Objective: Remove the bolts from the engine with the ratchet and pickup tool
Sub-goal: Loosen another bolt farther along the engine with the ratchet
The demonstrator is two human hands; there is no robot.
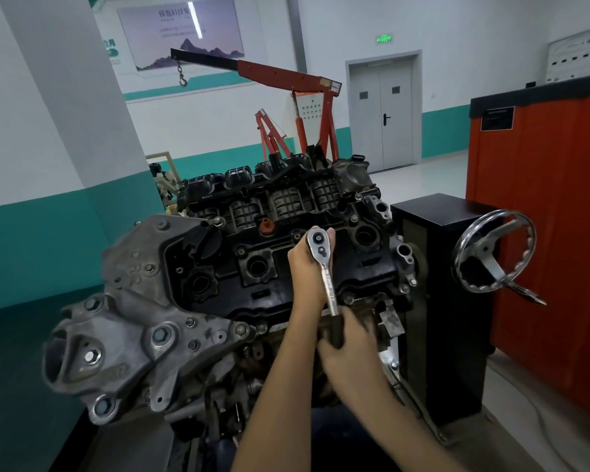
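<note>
The engine (225,301) sits tilted on a stand, its black cover (365,267) facing up and a grey bracket (126,321) at its left end. The ratchet (328,281) stands over the cover's middle, between two of the round wells (257,265), with its chrome head at the top and its black grip at the near edge. What the head sits on is hidden. The left hand (304,270) cups the head from the left and behind, fingers curled round it so that the tips show just past the far side. The right hand (351,345) is wrapped round the grip, a little blurred, at the front edge of the engine. Both hands are thus closed on the one tool. Several bolts (354,218) show in the cover's rim, on the far side and along the near edge, and larger ones sit in the bracket. Just right of the engine stands the stand's black box (436,267) with a chrome handwheel (494,252) on its right side, and beyond that a red cabinet (542,233). Well behind, by the wall, a red hoist (286,71) reaches left with a hook (183,80) on its chain, near a grey double door (384,110).
</note>
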